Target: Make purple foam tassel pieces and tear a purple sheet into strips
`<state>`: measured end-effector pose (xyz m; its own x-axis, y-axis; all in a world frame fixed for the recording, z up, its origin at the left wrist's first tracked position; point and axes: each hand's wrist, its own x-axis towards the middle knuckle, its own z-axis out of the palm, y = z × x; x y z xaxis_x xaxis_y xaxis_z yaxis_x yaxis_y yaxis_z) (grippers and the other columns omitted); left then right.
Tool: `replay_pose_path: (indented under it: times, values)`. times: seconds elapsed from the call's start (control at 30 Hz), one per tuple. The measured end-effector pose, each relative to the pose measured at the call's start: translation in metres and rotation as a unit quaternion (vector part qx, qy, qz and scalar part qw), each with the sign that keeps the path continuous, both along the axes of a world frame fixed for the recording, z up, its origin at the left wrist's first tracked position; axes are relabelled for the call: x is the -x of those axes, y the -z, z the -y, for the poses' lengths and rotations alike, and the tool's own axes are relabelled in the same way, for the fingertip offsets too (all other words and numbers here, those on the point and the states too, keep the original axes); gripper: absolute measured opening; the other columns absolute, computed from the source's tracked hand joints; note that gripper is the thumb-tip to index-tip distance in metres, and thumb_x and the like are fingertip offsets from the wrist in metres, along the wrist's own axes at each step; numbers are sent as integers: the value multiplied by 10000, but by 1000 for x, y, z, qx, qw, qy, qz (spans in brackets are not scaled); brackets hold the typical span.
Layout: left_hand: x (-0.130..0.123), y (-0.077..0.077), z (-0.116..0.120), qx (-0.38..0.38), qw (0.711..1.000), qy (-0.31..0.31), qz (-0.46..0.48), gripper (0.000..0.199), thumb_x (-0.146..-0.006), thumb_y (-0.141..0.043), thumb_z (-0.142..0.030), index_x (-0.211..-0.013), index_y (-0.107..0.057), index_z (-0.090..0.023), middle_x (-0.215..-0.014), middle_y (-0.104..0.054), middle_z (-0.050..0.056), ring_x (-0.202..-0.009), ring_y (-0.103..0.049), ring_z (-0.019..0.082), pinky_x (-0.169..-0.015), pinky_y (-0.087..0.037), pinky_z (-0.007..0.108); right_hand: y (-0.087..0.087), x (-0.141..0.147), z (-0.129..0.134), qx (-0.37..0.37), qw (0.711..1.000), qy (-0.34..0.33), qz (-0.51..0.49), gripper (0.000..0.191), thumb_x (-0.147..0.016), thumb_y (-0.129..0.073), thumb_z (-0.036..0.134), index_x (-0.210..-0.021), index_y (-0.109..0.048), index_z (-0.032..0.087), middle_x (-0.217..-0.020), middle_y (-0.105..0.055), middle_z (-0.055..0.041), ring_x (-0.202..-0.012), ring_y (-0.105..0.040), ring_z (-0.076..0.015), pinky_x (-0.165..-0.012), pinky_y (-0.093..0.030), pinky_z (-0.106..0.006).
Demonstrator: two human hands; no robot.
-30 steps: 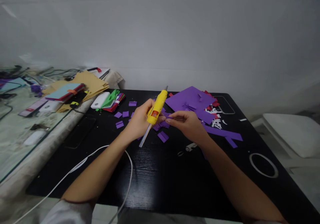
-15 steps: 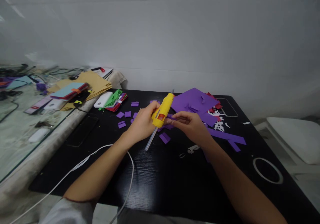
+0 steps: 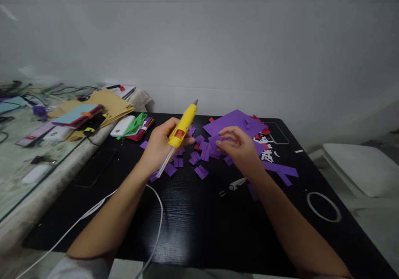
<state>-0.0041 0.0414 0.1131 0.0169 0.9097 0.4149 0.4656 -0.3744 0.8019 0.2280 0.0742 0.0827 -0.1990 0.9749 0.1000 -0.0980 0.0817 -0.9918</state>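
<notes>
My left hand is wrapped round a yellow hot glue gun, its grey nozzle tilted up and away. A clear glue stick sticks out of the gun's back end. To the right, my right hand has its fingers curled at a flat purple piece, which looks pinched at its edge; the fingertips partly hide the grip. Below and between the hands lie several small folded purple pieces on the black table.
Larger purple sheets lie behind my right hand, with red and white scraps beside them. Small scissors and a ring-shaped outline are nearer. A white cable loops at the front left. Green folded pieces lie left.
The glue gun in my left hand has moved left, away from my right hand. My hands are now apart, uncovering more purple pieces between them. The view has shifted slightly.
</notes>
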Motion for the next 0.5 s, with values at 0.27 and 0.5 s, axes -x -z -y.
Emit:
replay_pose_path:
  times: [0.27,0.5]
  values:
    - [-1,-7,2,26,1000,12,3,268,-768,-831,-335,-962,-707,-197,-901,-759,35,-779,-702,182,-653,-536,272,-3,1,2,1,1000,-11,-15,107,-765,-767,301,-835,-749,223,-860,-730,-27,-839,-714,-196,-865,-626,-419]
    - [0,-4,1,21,998,35,-47,232,-793,-812,-336,-960,-724,-201,-850,-733,11,-728,-648,159,-639,-494,250,-8,4,8,16,999,-6,-29,314,-640,-913,320,-839,-689,225,-776,-730,-12,-809,-734,-209,-872,-616,-416]
